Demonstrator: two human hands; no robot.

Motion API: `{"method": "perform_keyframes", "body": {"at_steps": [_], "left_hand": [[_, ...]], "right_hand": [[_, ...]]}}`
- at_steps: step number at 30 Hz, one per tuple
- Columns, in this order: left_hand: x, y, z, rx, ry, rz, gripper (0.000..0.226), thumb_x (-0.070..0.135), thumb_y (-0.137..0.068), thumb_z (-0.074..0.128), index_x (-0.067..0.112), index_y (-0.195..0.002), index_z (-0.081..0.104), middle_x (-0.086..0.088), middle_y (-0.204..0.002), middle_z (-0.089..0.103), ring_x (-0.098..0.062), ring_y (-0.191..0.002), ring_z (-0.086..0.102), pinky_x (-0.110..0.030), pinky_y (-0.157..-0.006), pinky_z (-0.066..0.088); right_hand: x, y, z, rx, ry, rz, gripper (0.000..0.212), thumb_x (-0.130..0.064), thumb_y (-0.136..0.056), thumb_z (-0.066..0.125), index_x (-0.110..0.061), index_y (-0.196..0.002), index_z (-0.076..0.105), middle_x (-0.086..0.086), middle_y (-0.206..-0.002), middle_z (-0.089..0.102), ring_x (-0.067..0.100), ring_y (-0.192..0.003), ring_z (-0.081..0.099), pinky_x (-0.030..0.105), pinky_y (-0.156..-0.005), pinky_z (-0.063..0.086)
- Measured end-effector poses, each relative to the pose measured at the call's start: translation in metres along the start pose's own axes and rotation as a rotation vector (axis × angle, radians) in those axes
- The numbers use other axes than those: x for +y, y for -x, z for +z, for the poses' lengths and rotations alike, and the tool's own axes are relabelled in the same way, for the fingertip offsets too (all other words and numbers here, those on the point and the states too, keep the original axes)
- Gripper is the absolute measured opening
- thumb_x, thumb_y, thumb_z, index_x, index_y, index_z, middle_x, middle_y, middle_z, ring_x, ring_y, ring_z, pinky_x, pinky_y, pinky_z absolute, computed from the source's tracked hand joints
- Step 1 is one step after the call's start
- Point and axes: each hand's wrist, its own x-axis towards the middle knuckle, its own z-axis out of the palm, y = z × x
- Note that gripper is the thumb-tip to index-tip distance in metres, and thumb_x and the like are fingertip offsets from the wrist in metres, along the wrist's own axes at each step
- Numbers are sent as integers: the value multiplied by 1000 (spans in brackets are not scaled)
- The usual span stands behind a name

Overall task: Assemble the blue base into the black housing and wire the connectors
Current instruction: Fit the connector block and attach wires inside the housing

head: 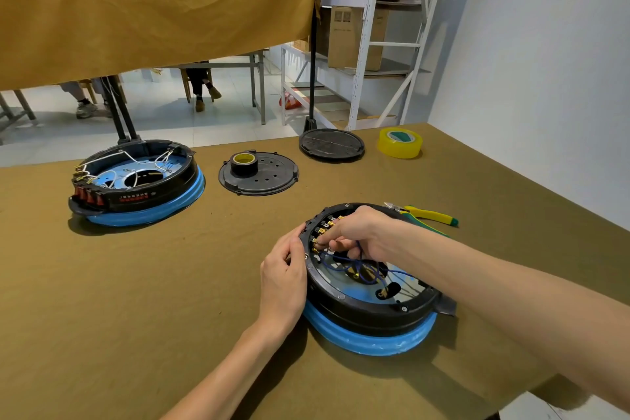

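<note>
The table [136, 283], covered in olive cloth, carries all the work. A hanging tan curtain [153, 3] screens off its far side.

The unit in hand sits near the front edge: the black housing [368, 312] sits on the blue base [368, 341], whose blue rim shows all round below it. The base therefore appears to be seated already, and the wiring step is in progress. The open side faces up, which gives access to the row of brass terminals [329, 225] along the far-left inner wall.

A second unit [136, 181], with white wires and red switches, stands at the far left, well apart. Two black round covers lie beyond: one [272, 177] carries a roll of dark tape [244, 164], the other [331, 143] is bare. A roll of yellow tape [400, 142] lies at the far right. Yellow-handled cutters [426, 214] lie just behind the housing, within reach.

The left hand [283, 283] grips the housing's outer rim beside the terminals, fingers curled on it, evidently to steady the unit against the push of the other hand. The right hand [358, 232] reaches down inside the housing, fingers pinched on the end of a blue wire [370, 271] at a terminal. Whether that connector is fully seated cannot be told.

Further blue wires with brass ends lie loose over the centre opening, so connections likely remain.
</note>
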Motion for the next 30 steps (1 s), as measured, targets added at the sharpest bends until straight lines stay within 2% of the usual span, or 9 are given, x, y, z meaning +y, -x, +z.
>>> {"method": "perform_keyframes", "body": {"at_steps": [2,6,11,13,16,17,20,22,30], "left_hand": [[-1,-1,-1,-10,-3,4,40,27,-111,38,16,-143,59,4,-145,60,-5,-135,51,-33,-117,41],[-1,-1,-1,-7,-20,-5,39,27,-110,38,18,-143,58,6,-147,57,1,-134,47,-8,-107,37],[-1,0,0,10,13,-15,39,28,-109,40,17,-141,60,3,-147,58,-5,-137,49,-36,-118,40],[-1,0,0,14,16,-16,38,27,-109,40,17,-139,61,2,-147,58,-6,-136,49,-38,-118,42],[-2,0,0,13,25,-14,36,27,-109,41,18,-138,61,3,-146,59,-6,-135,51,-40,-116,44],[-2,0,0,12,34,-16,36,26,-109,41,18,-138,62,3,-145,60,-7,-135,52,-41,-116,44],[-2,1,0,11,42,-22,36,26,-109,42,17,-139,61,3,-144,60,-7,-135,52,-41,-116,44],[-2,0,-1,4,30,-21,36,26,-109,42,19,-139,61,4,-145,60,-6,-136,51,-40,-117,43],[-1,3,-1,5,-10,0,38,27,-109,41,17,-141,60,3,-146,59,-6,-137,50,-37,-118,42]], "right_hand": [[0,0,1,4,-3,12,16,-2,-87,77,-6,-88,62,6,-73,75,3,-44,58,15,-35,28],[1,1,-1,-3,17,-41,17,1,-86,77,0,-99,66,13,-87,76,9,-53,65,18,-38,37],[-2,8,-5,-10,19,-84,18,9,-85,75,9,-99,63,17,-82,72,19,-61,71,19,-46,51],[-4,12,-3,13,50,-114,27,11,-85,74,11,-107,57,18,-76,71,20,-59,70,20,-46,52],[3,17,-1,98,214,-271,61,6,-83,77,-10,-124,35,16,-80,70,20,-57,69,24,-47,52],[7,17,0,131,318,-365,62,1,-82,80,-16,-123,36,13,-86,70,20,-61,69,25,-48,52],[16,17,2,246,668,-581,27,-17,-83,82,-19,-104,67,0,-102,65,17,-92,66,22,-66,47],[21,17,3,299,705,-646,9,-22,-86,80,-18,-94,77,-2,-102,67,14,-95,63,21,-71,44],[29,13,11,366,694,-679,10,-28,-88,80,-20,-83,77,-3,-105,51,17,-96,55,40,-83,53]]}}
